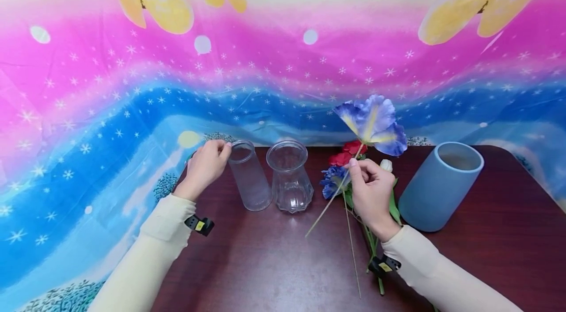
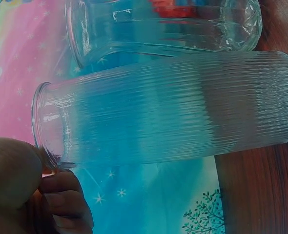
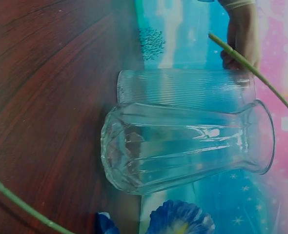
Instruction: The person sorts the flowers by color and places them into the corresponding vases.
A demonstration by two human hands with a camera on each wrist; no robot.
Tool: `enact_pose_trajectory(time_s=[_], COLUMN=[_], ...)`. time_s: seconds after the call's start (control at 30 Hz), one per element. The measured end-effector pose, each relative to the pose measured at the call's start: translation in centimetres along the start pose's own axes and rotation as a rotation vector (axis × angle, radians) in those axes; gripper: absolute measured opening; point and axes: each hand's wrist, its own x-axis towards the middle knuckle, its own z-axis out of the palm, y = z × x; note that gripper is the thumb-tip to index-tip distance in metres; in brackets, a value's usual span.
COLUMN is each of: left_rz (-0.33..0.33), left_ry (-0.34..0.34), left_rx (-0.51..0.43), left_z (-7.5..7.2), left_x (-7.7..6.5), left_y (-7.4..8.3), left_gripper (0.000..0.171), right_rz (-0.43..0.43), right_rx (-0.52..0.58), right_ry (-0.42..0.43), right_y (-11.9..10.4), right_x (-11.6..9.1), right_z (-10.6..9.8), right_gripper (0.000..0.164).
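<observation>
My left hand (image 1: 207, 167) pinches the rim of a tall ribbed glass vase (image 1: 251, 182) between thumb and curled fingers; the left wrist view shows the fingertips right at the lip. Beside it stands a second clear glass vase (image 3: 183, 151), faceted, with a flared mouth. In my right hand (image 1: 373, 194) is the thin green stem of a blue-purple artificial iris (image 1: 373, 123), pinched between thumb and fingers. Its bloom points up and away, and the bare stem end (image 3: 227, 48) slants down toward the faceted vase.
Under and behind my right hand lie more flowers: a red bloom (image 1: 340, 157), another blue iris (image 1: 332, 182) and a white bud (image 1: 386, 165), their stems (image 1: 369, 243) reaching toward the front. A blue-grey vase (image 1: 431, 194) stands at the right. A patterned cloth (image 1: 265, 71) hangs behind the dark wooden table (image 1: 265, 263).
</observation>
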Motion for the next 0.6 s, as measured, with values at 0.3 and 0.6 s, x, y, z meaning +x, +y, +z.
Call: enact_pose_trajectory(time_s=[0.3,0.6], left_rz=[0.004,-0.003], left_ry=[0.008,0.007], left_rx=[0.003,0.009], left_z=[0.0,0.1], left_x=[0.0,0.1], left_y=[0.0,0.0], left_gripper=[0.043,0.043], right_rz=[-0.081,-0.101], right_rx=[0.092,0.148], right_ry=[0.09,0.106], right_y=[-1.0,-2.1], right_x=[1.1,2.3], right_z=[0.9,2.2], right_gripper=[0.018,0.019])
